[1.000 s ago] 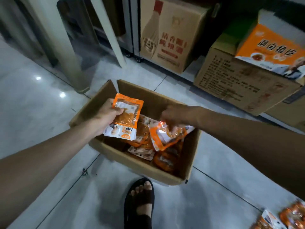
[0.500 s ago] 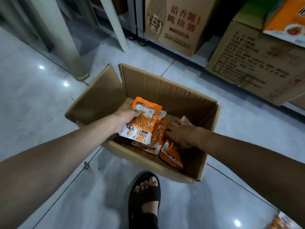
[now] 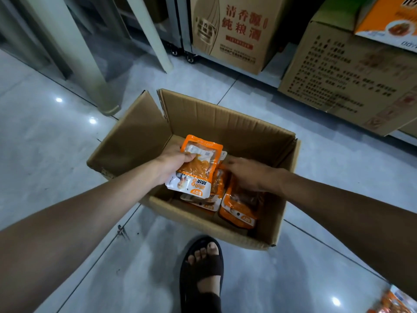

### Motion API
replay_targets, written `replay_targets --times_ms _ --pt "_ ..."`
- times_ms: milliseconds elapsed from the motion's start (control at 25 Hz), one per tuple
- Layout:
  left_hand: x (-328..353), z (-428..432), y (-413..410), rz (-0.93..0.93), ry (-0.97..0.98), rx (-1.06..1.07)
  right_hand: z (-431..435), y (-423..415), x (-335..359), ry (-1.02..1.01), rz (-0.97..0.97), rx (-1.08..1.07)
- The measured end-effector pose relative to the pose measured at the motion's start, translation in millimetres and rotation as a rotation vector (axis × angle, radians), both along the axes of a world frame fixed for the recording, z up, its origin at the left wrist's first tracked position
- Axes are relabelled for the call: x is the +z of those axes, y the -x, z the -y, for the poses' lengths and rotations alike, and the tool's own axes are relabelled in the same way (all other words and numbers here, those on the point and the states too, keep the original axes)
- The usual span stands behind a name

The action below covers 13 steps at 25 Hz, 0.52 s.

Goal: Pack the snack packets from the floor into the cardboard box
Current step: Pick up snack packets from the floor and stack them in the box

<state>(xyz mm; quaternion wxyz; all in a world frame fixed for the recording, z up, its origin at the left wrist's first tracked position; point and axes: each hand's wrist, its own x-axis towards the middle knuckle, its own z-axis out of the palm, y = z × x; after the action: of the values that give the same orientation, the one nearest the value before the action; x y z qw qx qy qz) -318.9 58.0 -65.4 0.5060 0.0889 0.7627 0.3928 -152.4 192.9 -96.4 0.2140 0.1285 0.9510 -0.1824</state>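
Several orange snack packets already lie inside the open cardboard box. My left hand grips another packet above them; my right hand presses flat, holding nothing. More packets wait on the floor right of the box.

Both forearms are bare to the frame edge, with no sleeve, watch or glove visible. The left hand and right hand carry no rings. One foot wears an open-toed black sandal with a broad strap crossing behind the exposed toes.
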Motion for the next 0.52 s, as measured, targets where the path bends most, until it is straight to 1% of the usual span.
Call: replay_targets --times_ms 120,160,280,400,520 --pt "-12.0 -9.0 -10.4 -0.025 0.029 -0.061 -11.1 -0.6 19.5 0.012 -0.197 -0.322" --pt "-20.5 -11.0 -14.8 -0.084 0.076 -0.122 -12.7 -3.4 22.6 0.024 -0.236 -0.387" --pt "-44.8 -13.2 -21.8 -0.301 0.252 -0.378 -6.8 -13.1 26.2 0.055 -0.248 -0.417" --pt "-49.7 -14.7 -17.8 -0.337 0.29 -0.493 -0.4 -17.7 26.9 0.07 -0.261 -0.411" --pt "-24.3 -15.2 -24.3 -0.351 0.263 -0.523 1.0 -20.7 35.2 0.054 -0.28 -0.423"
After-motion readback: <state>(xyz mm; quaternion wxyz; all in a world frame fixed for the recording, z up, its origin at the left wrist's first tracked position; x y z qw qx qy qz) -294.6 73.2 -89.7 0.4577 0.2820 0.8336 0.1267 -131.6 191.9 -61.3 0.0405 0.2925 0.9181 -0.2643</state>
